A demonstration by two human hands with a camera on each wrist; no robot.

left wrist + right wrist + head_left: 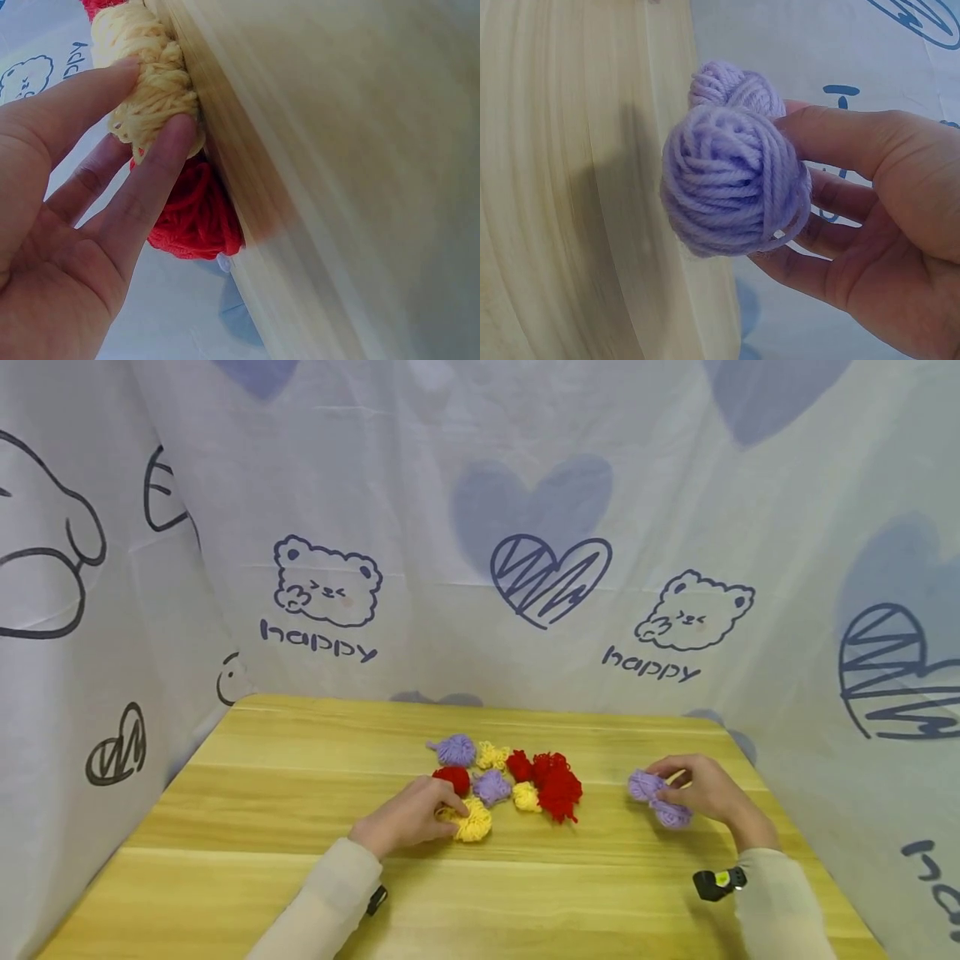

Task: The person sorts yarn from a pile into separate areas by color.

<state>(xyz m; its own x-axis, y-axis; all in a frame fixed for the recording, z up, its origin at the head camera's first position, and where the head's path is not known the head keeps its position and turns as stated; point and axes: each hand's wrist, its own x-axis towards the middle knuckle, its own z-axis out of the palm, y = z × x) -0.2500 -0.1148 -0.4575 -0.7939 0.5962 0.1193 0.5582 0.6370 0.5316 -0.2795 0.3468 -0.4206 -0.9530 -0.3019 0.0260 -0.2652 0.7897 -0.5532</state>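
Left hand (408, 814) pinches yellow yarn (474, 822); red yarn (452, 778) just beyond the pinch. Right hand (705, 789) grips purple yarn (712, 180). Likely light, squashy, snag-prone; best held round the wound middle.

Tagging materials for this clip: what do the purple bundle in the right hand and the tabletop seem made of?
Purple bundle: soft-looking, matte yarn, perhaps wool or acrylic; twisted strands show up close.
Tabletop: probably wood or wood-look laminate, smooth-looking; streaky grain shows.
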